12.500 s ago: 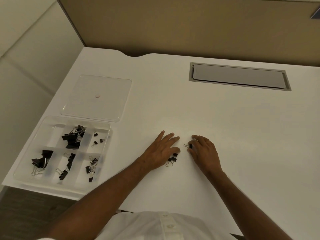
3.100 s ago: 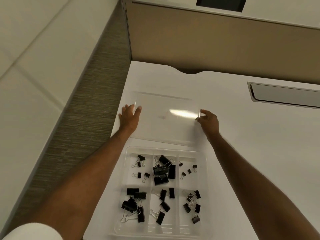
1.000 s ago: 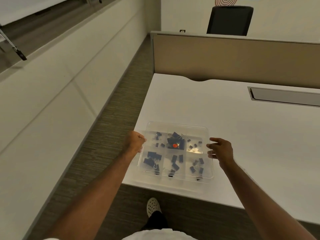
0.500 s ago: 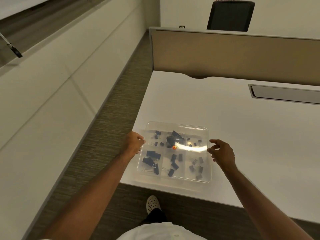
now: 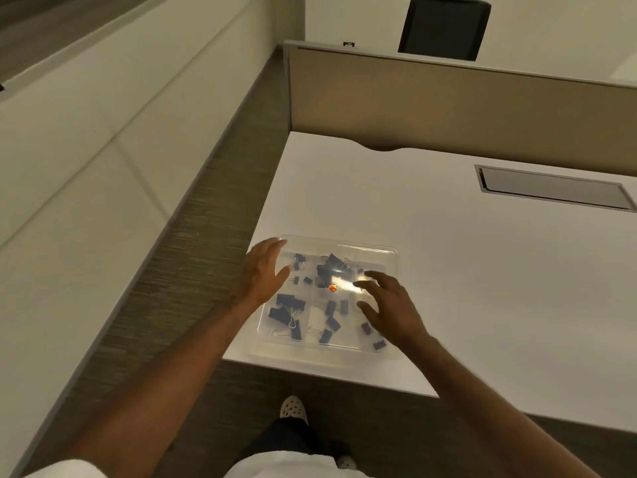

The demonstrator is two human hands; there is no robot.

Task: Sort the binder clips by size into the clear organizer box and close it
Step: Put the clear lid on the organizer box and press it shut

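Observation:
The clear organizer box (image 5: 379,251) sits at the near left corner of the white desk (image 5: 465,270), with its clear lid on top. Several dark binder clips (image 5: 286,307) show through the lid, spread over the compartments. A small orange dot (image 5: 333,288) marks the lid's middle. My left hand (image 5: 263,272) lies with straight fingers on the lid's left side. My right hand (image 5: 389,307) spreads its fingers over the lid's right side and hides the clips beneath it.
A grey cable hatch (image 5: 555,189) is set into the desk at the back right. A tan partition (image 5: 448,98) runs behind the desk, with a black chair (image 5: 444,27) beyond it. Carpet floor and my shoe (image 5: 293,407) lie below the desk's near edge.
Both hands carried the lid from behind the box onto it. In the last half second they left its side edges and came onto the lid's top with fingers spread.

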